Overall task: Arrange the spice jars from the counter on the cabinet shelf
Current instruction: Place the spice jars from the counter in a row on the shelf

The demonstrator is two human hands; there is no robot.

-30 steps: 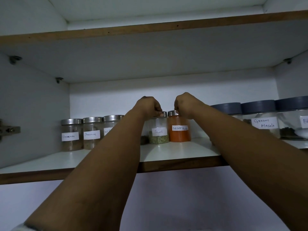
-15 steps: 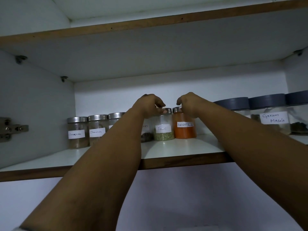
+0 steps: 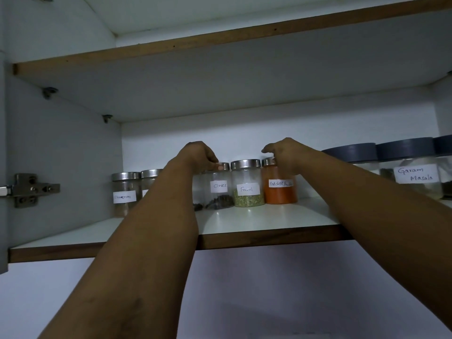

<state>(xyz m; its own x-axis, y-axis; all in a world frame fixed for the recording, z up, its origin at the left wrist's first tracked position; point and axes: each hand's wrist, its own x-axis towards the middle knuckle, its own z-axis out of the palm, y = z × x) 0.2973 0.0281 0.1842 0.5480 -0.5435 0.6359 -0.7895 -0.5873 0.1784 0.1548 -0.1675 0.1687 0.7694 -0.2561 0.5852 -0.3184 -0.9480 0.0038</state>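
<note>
A row of small steel-lidded glass spice jars stands at the back of the white cabinet shelf [image 3: 269, 218]. My left hand [image 3: 198, 155] reaches in, its fingertips closed on the lid of the cloves jar [image 3: 220, 189]. Just to its right, the fennel jar [image 3: 247, 187] stands untouched between my hands. My right hand [image 3: 286, 152] curls down over the lid of the red chilli powder jar [image 3: 278, 192], thumb lifted to the left. Both forearms cross the shelf's front edge.
A cinnamon jar [image 3: 124, 192] and another jar [image 3: 149, 176], half hidden by my left arm, stand at the left. Larger grey-lidded jars, one labelled Garam Masala [image 3: 415, 177], fill the right. A door hinge [image 3: 31, 189] sits on the left wall. An upper shelf [image 3: 220, 40] hangs overhead.
My left hand has moved left from the fennel jar's lid to the cloves jar's lid. The right hand stays on the red chilli powder jar. The view has shifted right.
</note>
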